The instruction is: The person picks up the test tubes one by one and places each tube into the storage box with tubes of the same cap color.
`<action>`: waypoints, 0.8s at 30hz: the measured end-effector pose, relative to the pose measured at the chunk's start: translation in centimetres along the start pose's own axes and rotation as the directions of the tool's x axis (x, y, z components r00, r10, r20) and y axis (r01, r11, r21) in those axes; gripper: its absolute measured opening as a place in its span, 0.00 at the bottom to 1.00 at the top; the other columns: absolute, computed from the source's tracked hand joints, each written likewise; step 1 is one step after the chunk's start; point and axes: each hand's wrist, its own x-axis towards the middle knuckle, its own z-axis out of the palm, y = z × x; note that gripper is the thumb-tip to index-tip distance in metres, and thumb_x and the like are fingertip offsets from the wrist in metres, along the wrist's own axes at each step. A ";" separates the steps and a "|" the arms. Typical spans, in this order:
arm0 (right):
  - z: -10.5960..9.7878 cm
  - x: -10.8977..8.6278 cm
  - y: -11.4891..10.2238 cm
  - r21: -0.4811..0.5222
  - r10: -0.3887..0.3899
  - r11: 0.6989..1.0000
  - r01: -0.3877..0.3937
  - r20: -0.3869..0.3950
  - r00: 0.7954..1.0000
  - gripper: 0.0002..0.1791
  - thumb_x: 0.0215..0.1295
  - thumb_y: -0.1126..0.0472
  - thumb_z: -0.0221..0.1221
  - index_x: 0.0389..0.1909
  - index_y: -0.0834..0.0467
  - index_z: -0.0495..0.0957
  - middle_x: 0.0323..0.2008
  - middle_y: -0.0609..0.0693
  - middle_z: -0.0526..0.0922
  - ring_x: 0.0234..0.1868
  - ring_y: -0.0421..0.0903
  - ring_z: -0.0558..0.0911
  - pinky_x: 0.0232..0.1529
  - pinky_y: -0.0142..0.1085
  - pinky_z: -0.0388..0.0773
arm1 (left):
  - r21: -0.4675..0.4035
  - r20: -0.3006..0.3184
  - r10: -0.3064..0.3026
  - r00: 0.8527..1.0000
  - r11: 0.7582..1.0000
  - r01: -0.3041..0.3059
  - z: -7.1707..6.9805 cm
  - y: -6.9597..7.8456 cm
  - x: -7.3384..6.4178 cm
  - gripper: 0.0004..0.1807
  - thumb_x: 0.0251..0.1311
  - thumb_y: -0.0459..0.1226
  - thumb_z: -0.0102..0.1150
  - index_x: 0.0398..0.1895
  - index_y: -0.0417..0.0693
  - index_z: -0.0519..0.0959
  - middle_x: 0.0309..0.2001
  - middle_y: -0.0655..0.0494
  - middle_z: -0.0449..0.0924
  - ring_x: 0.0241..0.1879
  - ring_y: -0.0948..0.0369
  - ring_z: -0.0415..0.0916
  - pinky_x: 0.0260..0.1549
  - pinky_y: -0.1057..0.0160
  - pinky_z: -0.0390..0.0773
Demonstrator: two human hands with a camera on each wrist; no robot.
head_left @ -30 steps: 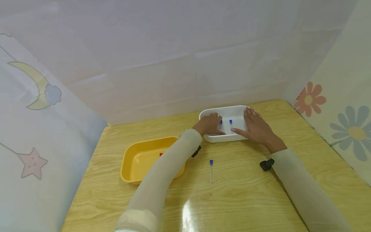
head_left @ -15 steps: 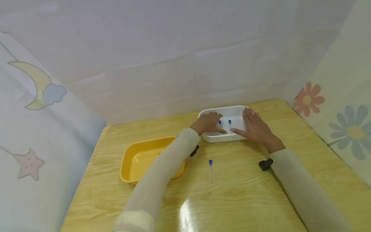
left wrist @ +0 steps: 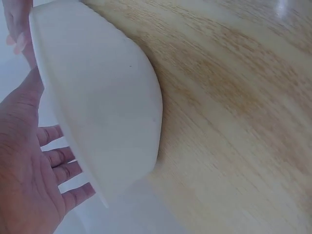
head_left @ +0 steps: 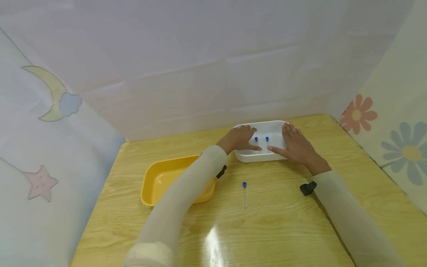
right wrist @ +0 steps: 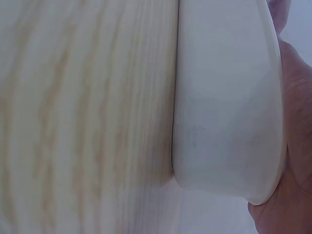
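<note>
Against the back of the table stands a white plastic tray (head_left: 261,158). Two clear tubes with blue caps, a left tube (head_left: 256,139) and a right tube (head_left: 267,139), lie inside it. My left hand (head_left: 237,139) is over the tray's left end, thumb and fingers spread. In the left wrist view, its fingers (left wrist: 61,156) reach past the rim. My right hand (head_left: 296,147) rests across the right end with straight fingers together and thumb pointing inward. Another blue-capped tube (head_left: 245,194) lies on the table in front of the tray.
A yellow tray (head_left: 163,178) stands to the left, partly hidden behind my left sleeve (head_left: 176,196). The wooden table (head_left: 277,222) meets a pale sheet (head_left: 200,74) at its back edge. Printed panels, one with a flower (head_left: 356,114), flank both sides.
My left hand's fingers have straightened and drawn slightly left, leaving the left tube's cap in fuller view. My right hand stays at the tray's right end.
</note>
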 end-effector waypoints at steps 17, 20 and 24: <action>-0.2 0.1 0.1 0.014 -0.009 1.000 0.009 -0.001 1.000 0.64 0.69 0.25 0.46 0.77 0.74 0.33 0.78 0.70 0.31 0.79 0.66 0.34 0.76 0.58 0.31 | 0.042 0.010 0.006 1.000 0.999 -0.006 -2.1 0.7 -1.5 0.54 0.61 0.76 0.41 0.81 0.52 0.57 0.75 0.50 0.63 0.73 0.55 0.63 0.66 0.53 0.70; -0.2 0.1 0.1 0.017 -0.003 1.000 0.003 0.006 1.000 0.64 0.69 0.25 0.46 0.77 0.74 0.33 0.78 0.70 0.31 0.79 0.66 0.33 0.76 0.58 0.30 | 0.047 0.012 0.020 1.000 0.999 -0.021 -2.5 0.9 -1.8 0.53 0.61 0.76 0.42 0.80 0.52 0.57 0.74 0.50 0.64 0.72 0.54 0.64 0.65 0.53 0.71; 0.0 0.3 0.3 0.021 0.001 1.000 -0.001 0.010 1.000 0.64 0.69 0.25 0.47 0.77 0.74 0.33 0.78 0.70 0.31 0.79 0.66 0.33 0.76 0.58 0.30 | 0.043 0.012 0.029 0.999 0.999 -0.030 -2.6 1.0 -2.0 0.52 0.62 0.75 0.43 0.80 0.53 0.58 0.73 0.51 0.66 0.70 0.55 0.66 0.64 0.53 0.73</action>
